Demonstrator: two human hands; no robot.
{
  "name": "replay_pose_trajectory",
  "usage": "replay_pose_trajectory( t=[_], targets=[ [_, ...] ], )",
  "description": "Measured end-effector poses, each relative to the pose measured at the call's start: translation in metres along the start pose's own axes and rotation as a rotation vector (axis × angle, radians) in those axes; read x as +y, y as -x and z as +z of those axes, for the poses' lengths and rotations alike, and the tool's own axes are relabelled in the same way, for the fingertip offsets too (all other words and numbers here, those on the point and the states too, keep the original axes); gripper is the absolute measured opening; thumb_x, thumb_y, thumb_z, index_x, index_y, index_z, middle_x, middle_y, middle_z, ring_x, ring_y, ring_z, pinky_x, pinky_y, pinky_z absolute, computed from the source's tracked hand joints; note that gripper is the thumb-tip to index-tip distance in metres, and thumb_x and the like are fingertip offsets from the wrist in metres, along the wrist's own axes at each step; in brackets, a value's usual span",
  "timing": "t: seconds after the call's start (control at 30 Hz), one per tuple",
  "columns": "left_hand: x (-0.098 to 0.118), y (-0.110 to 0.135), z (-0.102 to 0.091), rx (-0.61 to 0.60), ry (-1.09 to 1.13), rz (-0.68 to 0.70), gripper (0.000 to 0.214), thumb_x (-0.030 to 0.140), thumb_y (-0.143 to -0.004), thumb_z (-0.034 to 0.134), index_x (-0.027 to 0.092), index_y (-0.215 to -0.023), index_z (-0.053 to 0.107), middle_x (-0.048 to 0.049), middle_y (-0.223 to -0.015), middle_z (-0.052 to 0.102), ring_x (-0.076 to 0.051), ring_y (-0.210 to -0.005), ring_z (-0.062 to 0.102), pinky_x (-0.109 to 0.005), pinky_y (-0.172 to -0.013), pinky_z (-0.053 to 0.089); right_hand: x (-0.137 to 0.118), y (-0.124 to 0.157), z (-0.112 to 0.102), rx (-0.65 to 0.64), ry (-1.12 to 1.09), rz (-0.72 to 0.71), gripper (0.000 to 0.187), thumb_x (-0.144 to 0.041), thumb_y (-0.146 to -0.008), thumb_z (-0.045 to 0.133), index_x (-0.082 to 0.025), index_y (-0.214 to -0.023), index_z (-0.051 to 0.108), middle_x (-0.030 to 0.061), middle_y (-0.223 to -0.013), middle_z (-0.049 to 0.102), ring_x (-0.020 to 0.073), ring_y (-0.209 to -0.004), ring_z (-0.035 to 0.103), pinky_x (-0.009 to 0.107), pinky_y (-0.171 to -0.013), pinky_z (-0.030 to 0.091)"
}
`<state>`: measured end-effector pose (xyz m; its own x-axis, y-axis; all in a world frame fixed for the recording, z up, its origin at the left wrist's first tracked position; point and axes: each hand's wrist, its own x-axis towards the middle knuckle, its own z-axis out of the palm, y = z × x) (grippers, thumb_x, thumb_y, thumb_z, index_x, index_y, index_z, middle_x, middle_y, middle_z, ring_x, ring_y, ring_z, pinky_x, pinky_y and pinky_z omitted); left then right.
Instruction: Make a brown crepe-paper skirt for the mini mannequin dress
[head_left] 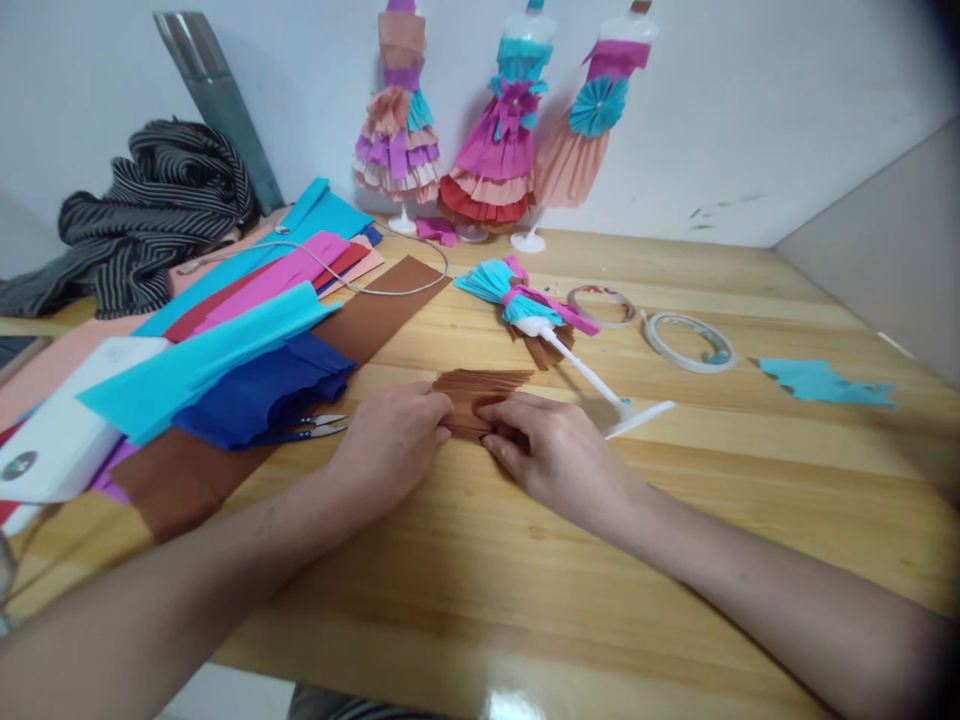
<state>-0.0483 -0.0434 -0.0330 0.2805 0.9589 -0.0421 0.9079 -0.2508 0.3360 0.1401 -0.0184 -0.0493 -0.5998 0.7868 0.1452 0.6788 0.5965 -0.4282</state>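
Observation:
A piece of brown crepe paper (480, 388), folded into narrow pleats, lies low over the table between my two hands. My left hand (397, 430) pinches its left end with the fingers closed. At the right side, my right hand (544, 435) grips the pleats between thumb and curled fingers. Just beyond my right hand, a small doll stand (592, 375) lies on its side, its figure dressed in a turquoise and magenta paper dress (491, 283). Thread snips (319, 428) rest to the left of my left hand, partly under dark blue paper (262, 395).
Crepe paper sheets (225, 350) in several colours pile up at left with a white power bank (82, 410). Three dressed figures (517, 130) stand along the wall. Tape rolls (688, 342) and a turquoise scrap (821, 381) lie at right. A striped cloth (165, 210) and bottle (225, 100) are back left.

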Motion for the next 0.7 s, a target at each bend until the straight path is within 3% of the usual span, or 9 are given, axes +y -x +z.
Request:
replay_pose_trajectory(
  t=[0.23, 0.47, 0.7],
  targets=[
    [0.0003, -0.0007, 0.0003, -0.005, 0.021, -0.010, 0.015, 0.017, -0.082, 0.052, 0.017, -0.086, 0.066, -0.0051, -0.089, 0.067, -0.023, -0.085, 0.062, -0.034, -0.073, 0.044, -0.0004, -0.0016, 0.0008, 0.005, 0.005, 0.007, 0.013, -0.015, -0.080, 0.055, -0.016, -0.087, 0.066, 0.0077, -0.086, 0.070, 0.0223, -0.081, 0.065, 0.030, -0.068, 0.048],
    [0.0034, 0.0022, -0.0003, -0.031, 0.003, -0.034, 0.012, 0.016, -0.084, 0.050, 0.016, -0.082, 0.062, -0.0046, -0.085, 0.066, -0.022, -0.086, 0.060, -0.032, -0.073, 0.042, -0.0031, 0.0001, -0.0001, 0.008, 0.006, 0.051, 0.007, -0.014, -0.077, 0.056, -0.018, -0.079, 0.061, 0.0032, -0.076, 0.068, 0.0172, -0.066, 0.061, 0.026, -0.058, 0.041],
    [0.0019, 0.0050, 0.0015, 0.021, -0.087, 0.049, 0.017, 0.015, -0.086, 0.045, 0.016, -0.076, 0.059, -0.0046, -0.083, 0.061, -0.020, -0.082, 0.058, -0.030, -0.069, 0.041, -0.0032, 0.0006, 0.0005, -0.004, -0.010, 0.038, 0.007, -0.013, -0.079, 0.054, -0.018, -0.076, 0.058, 0.0025, -0.074, 0.064, 0.0161, -0.066, 0.058, 0.026, -0.059, 0.039]
  ],
)
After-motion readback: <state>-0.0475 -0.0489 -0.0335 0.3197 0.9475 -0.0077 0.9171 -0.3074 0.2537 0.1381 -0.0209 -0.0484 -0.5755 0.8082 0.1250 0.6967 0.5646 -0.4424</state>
